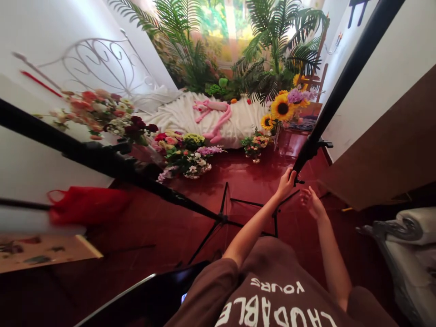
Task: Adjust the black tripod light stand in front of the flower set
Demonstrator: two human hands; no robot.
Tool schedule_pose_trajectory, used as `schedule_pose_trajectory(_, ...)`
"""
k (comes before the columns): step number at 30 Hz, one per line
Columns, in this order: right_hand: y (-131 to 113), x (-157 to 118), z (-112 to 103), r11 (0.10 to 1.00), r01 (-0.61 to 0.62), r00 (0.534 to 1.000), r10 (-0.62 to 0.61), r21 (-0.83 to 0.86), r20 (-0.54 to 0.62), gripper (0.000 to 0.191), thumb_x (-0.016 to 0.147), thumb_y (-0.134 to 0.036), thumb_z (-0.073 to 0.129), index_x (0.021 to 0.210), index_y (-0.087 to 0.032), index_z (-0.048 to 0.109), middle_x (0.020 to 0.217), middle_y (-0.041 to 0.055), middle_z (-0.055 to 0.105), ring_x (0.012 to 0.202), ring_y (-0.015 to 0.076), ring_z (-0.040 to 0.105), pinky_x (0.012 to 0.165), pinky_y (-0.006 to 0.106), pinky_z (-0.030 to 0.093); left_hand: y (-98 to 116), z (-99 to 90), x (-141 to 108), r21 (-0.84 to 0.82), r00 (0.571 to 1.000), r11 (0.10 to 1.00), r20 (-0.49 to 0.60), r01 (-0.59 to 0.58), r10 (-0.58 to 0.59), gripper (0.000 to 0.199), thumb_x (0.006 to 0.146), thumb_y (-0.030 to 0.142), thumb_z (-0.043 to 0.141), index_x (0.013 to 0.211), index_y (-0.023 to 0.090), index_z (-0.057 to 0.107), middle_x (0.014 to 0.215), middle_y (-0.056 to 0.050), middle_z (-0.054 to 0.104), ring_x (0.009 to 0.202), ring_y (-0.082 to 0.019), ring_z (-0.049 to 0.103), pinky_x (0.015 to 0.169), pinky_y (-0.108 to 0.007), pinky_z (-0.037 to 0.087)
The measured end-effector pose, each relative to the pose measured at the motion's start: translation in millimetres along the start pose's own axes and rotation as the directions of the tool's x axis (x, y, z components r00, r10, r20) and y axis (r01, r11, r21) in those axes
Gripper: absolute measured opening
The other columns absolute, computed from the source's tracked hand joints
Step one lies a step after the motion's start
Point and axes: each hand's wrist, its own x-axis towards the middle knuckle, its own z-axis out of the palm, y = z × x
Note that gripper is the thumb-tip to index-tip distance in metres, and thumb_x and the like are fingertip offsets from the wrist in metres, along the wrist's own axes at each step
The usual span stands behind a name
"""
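while my left hand (286, 184) is wrapped round the lower part of a black stand (340, 81), my right hand (313, 204) hangs just beside it, fingers parted and half curled, holding nothing. the stand runs up and away to my right, a knob (323, 144) sticking out above my grip, over the red floor (218, 170). a second stand (136, 177) slants in from my left, its legs spread near the first one's.

on the left there's a red bag (86, 206) with a loop handle; it's blurred, and i can't see what, if anything, is in it. to my right, clear plastic (402, 222) is wrapped around some pale, bulky rolls (413, 272).

ahead, sunflowers (283, 109) stand by the right end of a white cloth (170, 111), and i can't make out what holds their stems. mixed flowers (190, 156) sit low in front of the cloth, so full that whatever is under them is hidden. peach and dark red blooms (95, 106) rise before a curly metal bedhead (98, 63). a pink plush toy (218, 106) lies on the cloth.
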Motion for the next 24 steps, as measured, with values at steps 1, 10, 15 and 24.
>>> schedule_pose_trajectory(1,-6.9,5.7,4.6,1.0,-0.008,0.999,0.008,-0.026,0.032,0.038,0.08,-0.059,0.059,0.083,-0.02,0.064,0.066,0.0007,0.067,0.05,0.0102,0.056,0.043,0.021,0.039,-0.1,0.4,0.3,0.008,1.0,1.0,-0.008,-0.012,0.012,0.053,0.088,0.067,0.038,0.095,0.017,0.054,0.074,0.001,0.056,0.056,-0.007,0.047,0.053,-0.02,0.039)
schedule_pose_trajectory(10,-45.1,36.9,-2.1,0.961,-0.013,0.979,0.069,-0.277,0.192,0.039,0.073,-0.051,0.074,0.076,-0.013,0.069,0.061,0.0034,0.065,0.046,0.0075,0.048,0.041,0.02,0.034,3.2,2.9,0.3,0.038,0.999,0.999,-0.02,-0.033,0.034,0.057,0.087,0.071,0.035,0.087,0.016,0.054,0.076,-0.001,0.058,0.06,-0.009,0.05,0.056,-0.021,0.042)
schedule_pose_trajectory(15,-54.8,40.1,-9.2,0.929,0.016,0.962,0.087,-0.369,0.26,0.034,0.072,-0.044,0.076,0.084,-0.012,0.073,0.077,0.0085,0.071,0.053,0.0081,0.051,0.048,0.02,0.04,4.8,5.2,0.0,0.042,0.998,0.999,-0.056,-0.032,0.035,0.059,0.085,0.073,0.035,0.085,0.017,0.053,0.075,-0.002,0.058,0.06,-0.009,0.05,0.056,-0.021,0.042)
schedule_pose_trajectory(24,-43.1,32.4,-6.8,0.714,0.524,0.851,-0.431,-0.463,0.299,0.035,0.063,-0.041,0.083,0.088,-0.02,0.07,0.086,0.0023,0.069,0.075,0.0145,0.059,0.07,0.027,0.046,6.4,8.2,-0.2,0.008,0.998,1.0,-0.067,-0.014,0.015,0.059,0.083,0.075,0.037,0.085,0.018,0.053,0.073,-0.001,0.057,0.056,-0.008,0.05,0.053,-0.022,0.042)
